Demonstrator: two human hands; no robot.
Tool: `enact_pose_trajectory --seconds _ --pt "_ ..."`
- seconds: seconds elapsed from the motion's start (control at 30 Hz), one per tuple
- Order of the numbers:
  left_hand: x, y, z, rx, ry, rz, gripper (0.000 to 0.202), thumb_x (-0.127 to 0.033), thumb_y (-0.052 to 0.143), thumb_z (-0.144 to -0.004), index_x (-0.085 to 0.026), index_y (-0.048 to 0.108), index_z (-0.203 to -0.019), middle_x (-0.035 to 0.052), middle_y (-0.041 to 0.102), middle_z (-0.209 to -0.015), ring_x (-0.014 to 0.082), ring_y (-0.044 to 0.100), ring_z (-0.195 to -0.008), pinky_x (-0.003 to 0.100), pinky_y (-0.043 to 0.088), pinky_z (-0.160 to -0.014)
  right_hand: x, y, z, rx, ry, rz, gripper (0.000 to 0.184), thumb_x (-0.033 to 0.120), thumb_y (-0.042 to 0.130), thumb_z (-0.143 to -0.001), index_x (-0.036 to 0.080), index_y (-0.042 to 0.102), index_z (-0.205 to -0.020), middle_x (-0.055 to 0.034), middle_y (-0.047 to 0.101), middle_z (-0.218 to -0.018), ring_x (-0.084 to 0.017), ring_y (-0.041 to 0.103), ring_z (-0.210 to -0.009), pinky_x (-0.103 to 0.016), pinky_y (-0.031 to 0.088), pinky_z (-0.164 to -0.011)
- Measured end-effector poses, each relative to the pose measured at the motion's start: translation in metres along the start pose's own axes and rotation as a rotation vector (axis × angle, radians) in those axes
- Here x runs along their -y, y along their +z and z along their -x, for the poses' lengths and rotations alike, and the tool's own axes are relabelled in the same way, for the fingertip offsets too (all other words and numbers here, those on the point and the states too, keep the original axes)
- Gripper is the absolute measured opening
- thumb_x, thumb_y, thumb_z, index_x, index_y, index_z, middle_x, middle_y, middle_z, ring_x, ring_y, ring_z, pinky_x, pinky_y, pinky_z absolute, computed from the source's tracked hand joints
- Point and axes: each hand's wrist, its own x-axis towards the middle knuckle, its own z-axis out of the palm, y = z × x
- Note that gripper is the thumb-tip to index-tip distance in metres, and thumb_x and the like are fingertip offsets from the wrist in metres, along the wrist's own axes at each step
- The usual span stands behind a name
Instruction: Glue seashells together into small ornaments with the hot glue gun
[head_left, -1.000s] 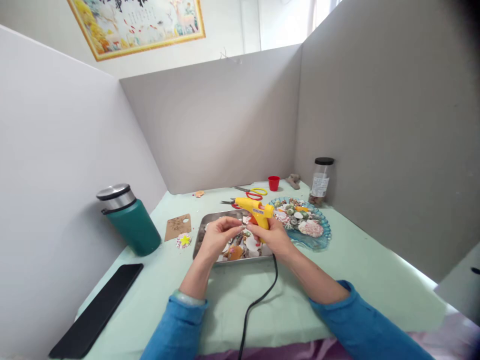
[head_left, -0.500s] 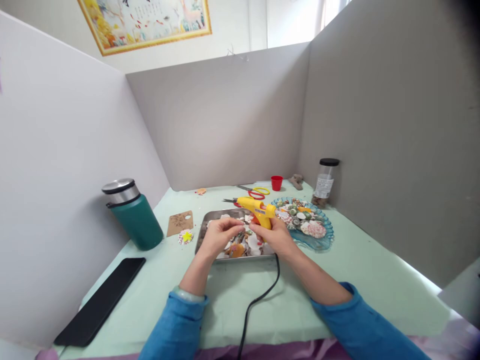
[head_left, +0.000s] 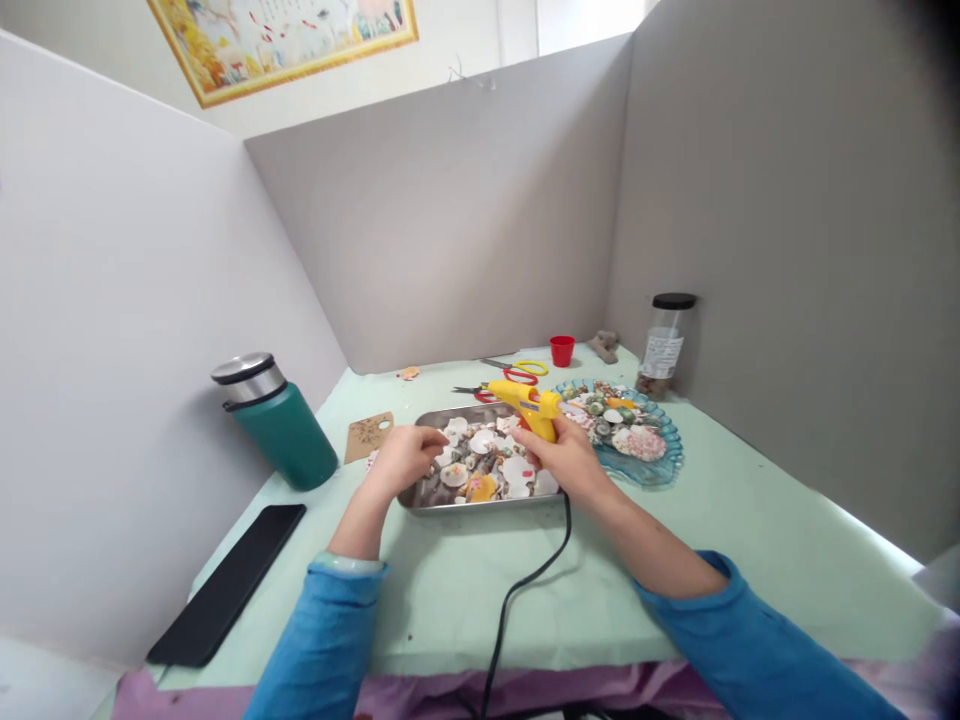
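Observation:
My right hand [head_left: 571,455] is wrapped round the handle of a yellow hot glue gun [head_left: 529,402], whose nozzle points left above the back right of a metal tray [head_left: 480,508]. White and orange seashells [head_left: 481,487] and small snail shells fill the tray. At its left edge is my left hand [head_left: 405,460], fingers curled together; whatever they may pinch is hidden. A pink-and-white decorated piece [head_left: 372,459] shows only in part behind that hand. The gun's black cord [head_left: 517,590] runs toward the front edge of the table.
A blue glass plate [head_left: 660,470] of shells stands right of the tray. Scissors [head_left: 525,372], a red cup [head_left: 562,350] and a lidded jar [head_left: 664,345] are farther back. On the left are a green bottle [head_left: 281,430], a brown card [head_left: 367,435] and a black slab [head_left: 229,585].
My left hand has moved left, away from my right hand, to the tray's left edge. My right hand keeps hold of the glue gun. The view has shifted slightly.

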Motion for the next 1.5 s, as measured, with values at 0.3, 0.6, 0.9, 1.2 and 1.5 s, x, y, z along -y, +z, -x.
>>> enact_pose_trajectory --seconds 0.3,0.6,0.9,1.2,1.5 --pt "-0.018 0.011 0.007 0.235 -0.036 -0.528 0.021 -0.014 0.053 -0.067 -0.018 0.073 -0.075 0.0147 0.069 -0.085 0.0283 0.059 -0.095 0.039 0.039 -0.085 0.0 -0.001 0.001 0.017 -0.022 0.011 0.027 0.037 0.066 -0.07 0.017 0.061 -0.087 0.0039 0.053 -0.057 -0.01 0.048 -0.047 -0.023 0.042 -0.044" --pt "-0.012 0.0 0.004 -0.068 -0.096 -0.253 0.018 -0.018 0.05 -0.073 -0.018 0.069 -0.076 0.0122 0.069 -0.079 0.0261 0.061 -0.084 0.036 0.041 -0.077 0.001 -0.001 0.002 0.024 -0.006 -0.019 0.029 0.038 0.068 -0.068 0.018 0.061 -0.087 0.0039 0.053 -0.058 -0.01 0.047 -0.046 -0.024 0.042 -0.043" --pt "-0.046 0.008 0.005 0.229 -0.135 1.51 0.031 -0.022 0.077 -0.061 -0.014 0.064 -0.088 0.0014 0.061 -0.07 0.011 0.058 -0.065 0.027 0.046 -0.069 0.007 0.003 0.005 0.057 -0.045 -0.135 0.032 0.04 0.07 -0.066 0.016 0.062 -0.086 0.0049 0.05 -0.052 -0.01 0.044 -0.043 -0.023 0.04 -0.04" --pt "-0.063 0.027 0.002 0.596 -0.101 1.717 0.025 -0.016 0.075 -0.065 -0.013 0.062 -0.087 -0.0002 0.056 -0.068 0.0072 0.052 -0.057 0.021 0.045 -0.056 0.013 0.006 0.009 0.123 -0.085 -0.268 0.035 0.038 0.071 -0.067 0.015 0.061 -0.092 0.0019 0.059 -0.066 -0.008 0.048 -0.048 -0.022 0.041 -0.044" --pt "-0.066 0.033 0.006 0.356 -0.014 1.573 0.029 -0.026 0.073 -0.069 -0.014 0.061 -0.091 0.0049 0.063 -0.079 0.0111 0.057 -0.063 0.028 0.05 -0.062 0.013 0.006 0.007 0.093 -0.001 -0.27 0.042 0.037 0.069 -0.066 0.016 0.057 -0.1 0.0037 0.055 -0.063 -0.008 0.045 -0.046 -0.021 0.038 -0.042"
